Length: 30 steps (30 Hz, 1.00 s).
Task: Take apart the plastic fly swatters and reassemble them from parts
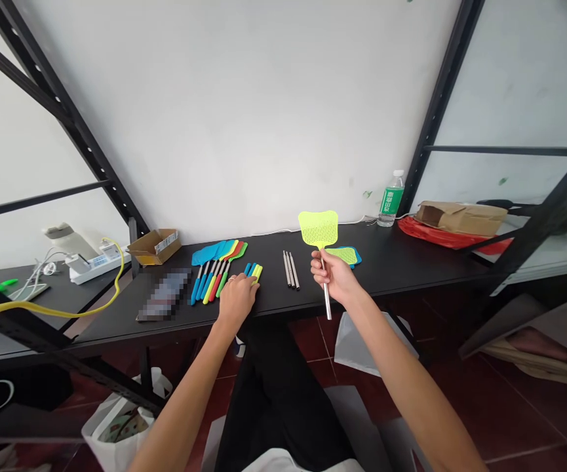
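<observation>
My right hand [336,274] is closed round the metal rod of a yellow-green fly swatter [318,229], holding it upright above the table. The rod's lower end is bare metal, with no coloured grip on it. At the table's front edge, my left hand [238,296] has its fingers closed on a yellow handle grip [257,273], beside blue handle grips [248,269]. To its left lies a row of several fly swatters [214,269] with blue, yellow, red and green heads and matching grips. Loose metal rods [290,270] lie between my hands. Behind my right hand is a stack of swatter heads [346,255], yellow-green over blue.
On the left are a small cardboard box [154,246], a blurred-out flat object [165,295], a power strip [97,265] and a yellow cable [96,312]. A water bottle [390,200] and a brown package [465,219] on a red bag [425,234] stand right. Black shelf posts frame the table.
</observation>
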Tool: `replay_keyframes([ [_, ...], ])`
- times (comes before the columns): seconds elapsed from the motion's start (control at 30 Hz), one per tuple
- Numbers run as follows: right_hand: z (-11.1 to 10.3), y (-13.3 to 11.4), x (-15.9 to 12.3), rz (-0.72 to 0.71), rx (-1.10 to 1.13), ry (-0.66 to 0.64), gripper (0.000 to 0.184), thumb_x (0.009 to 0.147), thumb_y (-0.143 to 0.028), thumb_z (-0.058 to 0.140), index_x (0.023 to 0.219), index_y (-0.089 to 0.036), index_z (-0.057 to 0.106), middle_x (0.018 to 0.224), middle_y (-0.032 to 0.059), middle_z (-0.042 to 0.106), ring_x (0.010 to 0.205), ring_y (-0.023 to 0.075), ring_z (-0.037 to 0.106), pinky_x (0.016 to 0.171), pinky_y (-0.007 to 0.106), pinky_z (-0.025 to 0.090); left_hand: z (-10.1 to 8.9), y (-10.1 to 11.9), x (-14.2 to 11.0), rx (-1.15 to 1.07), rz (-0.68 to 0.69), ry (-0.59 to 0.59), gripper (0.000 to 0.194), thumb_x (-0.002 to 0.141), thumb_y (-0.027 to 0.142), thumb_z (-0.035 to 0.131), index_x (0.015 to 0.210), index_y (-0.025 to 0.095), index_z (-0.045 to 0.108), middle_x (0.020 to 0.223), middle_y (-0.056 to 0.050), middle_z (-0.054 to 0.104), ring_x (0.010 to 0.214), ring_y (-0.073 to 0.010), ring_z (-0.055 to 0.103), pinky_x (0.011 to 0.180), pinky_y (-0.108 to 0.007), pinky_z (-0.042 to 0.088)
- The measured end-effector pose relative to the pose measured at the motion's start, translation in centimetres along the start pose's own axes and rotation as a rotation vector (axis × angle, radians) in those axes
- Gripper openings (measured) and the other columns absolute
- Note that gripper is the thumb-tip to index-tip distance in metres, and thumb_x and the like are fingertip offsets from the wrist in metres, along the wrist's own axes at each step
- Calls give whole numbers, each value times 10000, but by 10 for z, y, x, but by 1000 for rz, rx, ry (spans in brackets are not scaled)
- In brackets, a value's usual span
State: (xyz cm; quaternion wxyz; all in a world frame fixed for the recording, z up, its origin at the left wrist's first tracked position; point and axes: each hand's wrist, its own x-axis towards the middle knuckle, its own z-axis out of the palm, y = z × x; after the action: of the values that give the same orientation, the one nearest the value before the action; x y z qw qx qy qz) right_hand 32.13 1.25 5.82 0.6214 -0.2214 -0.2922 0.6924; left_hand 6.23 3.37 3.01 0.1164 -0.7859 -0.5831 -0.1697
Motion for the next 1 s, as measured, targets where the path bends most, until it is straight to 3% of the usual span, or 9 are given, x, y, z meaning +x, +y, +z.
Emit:
replay_keyframes([
  [0.13, 7, -5, -10, 126, -1, -113, 182, 927, -308, 623, 851, -145, 597, 524, -77, 387, 406, 54, 272, 336, 128, 226, -3, 3, 6, -114, -53, 26, 345, 960, 324, 484, 1124, 160, 738, 987, -141, 683, 979, -307, 627, 757, -349, 459],
  [0.2, 14, -6, -17, 225, 24, -187, 194, 956, -313, 588, 833, -163, 571, 493, -95, 332, 394, 58, 224, 333, 121, 210, -11, 11, 5, -326, -97, 60, 377, 950, 391, 506, 1131, 154, 737, 978, -135, 689, 934, -288, 638, 752, -343, 465],
  [0.27, 22, -3, -23, 315, 66, -263, 219, 988, -308, 535, 809, -182, 536, 468, -107, 280, 385, 62, 179, 328, 111, 178, -24, 26, 3, -706, -113, 55, 435, 934, 477, 522, 1158, 164, 726, 1003, -121, 708, 921, -260, 647, 777, -336, 478],
  [0.4, 37, 14, -33, 416, 93, -391, 300, 1024, -344, 452, 756, -210, 470, 426, -120, 204, 371, 73, 81, 311, 113, 120, -51, 62, -4, -1634, -29, -227, 528, 917, 577, 498, 1140, 152, 720, 1158, -147, 702, 1045, -278, 652, 849, -375, 512],
  [0.5, 46, 26, -38, 431, 68, -475, 346, 1026, -383, 417, 721, -221, 435, 401, -120, 200, 373, 81, 37, 293, 122, 109, -63, 81, -11, -1980, -10, -324, 432, 850, 515, 612, 1025, 143, 745, 1188, -153, 699, 1133, -307, 633, 938, -414, 504],
  [0.6, 52, 33, -42, 427, 66, -557, 351, 1029, -376, 384, 717, -223, 434, 388, -115, 218, 371, 86, 27, 278, 128, 114, -65, 90, -18, -2127, -120, -321, 359, 804, 464, 667, 970, 156, 740, 1170, -135, 709, 1153, -316, 632, 954, -438, 512],
  [0.77, 59, 36, -43, 404, 66, -572, 327, 1019, -368, 430, 734, -211, 459, 405, -111, 268, 378, 77, 38, 278, 125, 142, -60, 95, -24, -2141, -337, -172, 304, 802, 461, 678, 861, 164, 706, 1068, -101, 720, 1098, -270, 657, 960, -404, 520],
  [1.0, 64, 45, -40, 355, -11, -511, 321, 972, -402, 545, 736, -191, 492, 428, -106, 314, 379, 57, 94, 294, 121, 158, -57, 101, -25, -2199, -613, -44, 345, 775, 471, 745, 840, 135, 705, 761, -34, 675, 744, -142, 667, 732, -258, 545],
])
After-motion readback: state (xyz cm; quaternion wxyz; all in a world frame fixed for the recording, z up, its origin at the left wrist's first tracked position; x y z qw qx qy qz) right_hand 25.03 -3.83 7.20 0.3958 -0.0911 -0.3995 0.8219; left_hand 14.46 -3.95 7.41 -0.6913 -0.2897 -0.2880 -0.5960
